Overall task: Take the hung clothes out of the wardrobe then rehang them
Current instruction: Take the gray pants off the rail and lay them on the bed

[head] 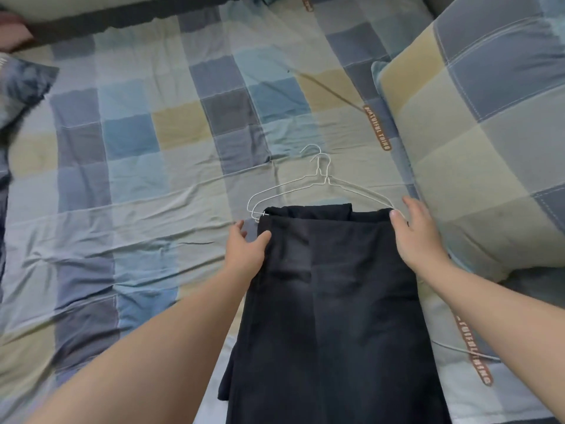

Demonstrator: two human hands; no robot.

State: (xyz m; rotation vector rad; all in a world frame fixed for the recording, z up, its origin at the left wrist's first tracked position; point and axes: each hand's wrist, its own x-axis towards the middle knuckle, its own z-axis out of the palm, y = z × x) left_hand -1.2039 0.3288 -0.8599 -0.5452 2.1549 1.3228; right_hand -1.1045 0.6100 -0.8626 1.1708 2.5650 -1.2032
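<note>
Dark folded trousers lie flat on the checked bedsheet, draped over the bars of two thin white wire hangers whose hooks point away from me. My left hand touches the left edge of the top layer, thumb on the cloth and fingers beside it. My right hand lies at the right top corner, thumb on the cloth near the hanger's end, fingers spread and relaxed. Neither hand visibly grips anything.
A large checked pillow stands close on the right of the hangers. Another pillow lies at the far left. A dark headboard strip runs along the top.
</note>
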